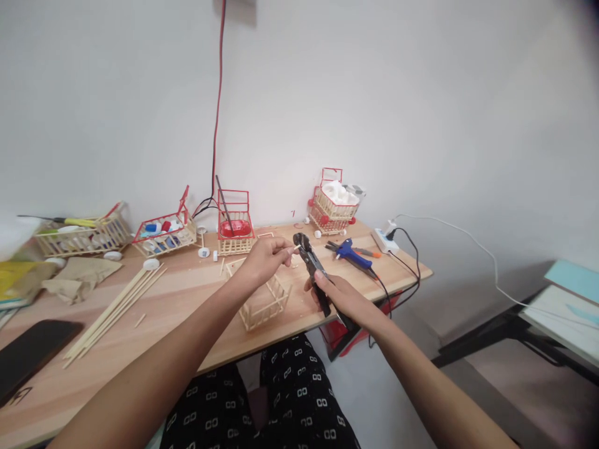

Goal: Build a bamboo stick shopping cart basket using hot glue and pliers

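My right hand [336, 292] is wrapped round the handles of dark pliers [309, 259], whose jaws point up and away from me. A short pale wooden stick [296, 248] is pinched between the fingertips of my left hand [267, 259], its tip right at the plier jaws. Whether the jaws touch it I cannot tell. Below my left hand, an unpainted frame basket of small sticks [264, 308] lies on the wooden table [206, 330], partly hidden by my hand and forearm.
Finished stick carts with red trim [234, 240] line the wall, one full of white stuff [339, 194]. A blue glue gun [353, 254] and a white power strip [384, 240] with cables lie at the right. Bamboo sticks [115, 312] and a black phone [35, 355] are at left.
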A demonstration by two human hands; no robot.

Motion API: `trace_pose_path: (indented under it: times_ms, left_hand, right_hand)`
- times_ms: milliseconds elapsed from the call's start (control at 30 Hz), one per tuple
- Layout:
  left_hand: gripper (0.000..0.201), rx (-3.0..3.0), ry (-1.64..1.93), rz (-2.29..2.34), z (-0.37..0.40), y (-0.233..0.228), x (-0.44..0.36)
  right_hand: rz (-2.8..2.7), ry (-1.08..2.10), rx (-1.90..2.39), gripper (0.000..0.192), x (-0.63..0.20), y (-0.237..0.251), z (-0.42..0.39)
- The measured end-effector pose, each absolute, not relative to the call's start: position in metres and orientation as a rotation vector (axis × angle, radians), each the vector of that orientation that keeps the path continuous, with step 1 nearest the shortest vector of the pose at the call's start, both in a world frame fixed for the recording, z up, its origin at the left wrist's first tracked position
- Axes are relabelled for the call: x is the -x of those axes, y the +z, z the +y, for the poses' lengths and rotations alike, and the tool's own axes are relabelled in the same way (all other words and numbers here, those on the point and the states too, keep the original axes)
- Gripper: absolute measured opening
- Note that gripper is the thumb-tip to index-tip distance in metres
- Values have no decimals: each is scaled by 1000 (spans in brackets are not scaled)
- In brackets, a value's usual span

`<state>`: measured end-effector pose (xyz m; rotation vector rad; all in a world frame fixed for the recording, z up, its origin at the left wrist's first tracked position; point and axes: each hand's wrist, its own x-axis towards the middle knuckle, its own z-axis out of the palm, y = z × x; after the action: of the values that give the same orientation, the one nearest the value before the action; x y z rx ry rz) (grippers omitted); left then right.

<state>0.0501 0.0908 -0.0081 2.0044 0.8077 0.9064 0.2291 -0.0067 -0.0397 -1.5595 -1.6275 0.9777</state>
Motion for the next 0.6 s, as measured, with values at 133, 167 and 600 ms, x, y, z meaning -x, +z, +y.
trace_pose_path:
  times_ms: [133, 167, 600]
  left_hand:
    - [25, -1976, 905, 812, 87, -6, -51]
    - [24, -1971, 902, 818, 86, -6, -51]
    - [15, -1977, 836, 908, 87, -8, -50]
  right_hand:
    - [-1693, 872, 1589, 65, -230, -42, -7]
    - [-1704, 854, 1586, 64, -230, -42, -7]
    - [-1739, 754, 1605, 57, -229, -48, -8]
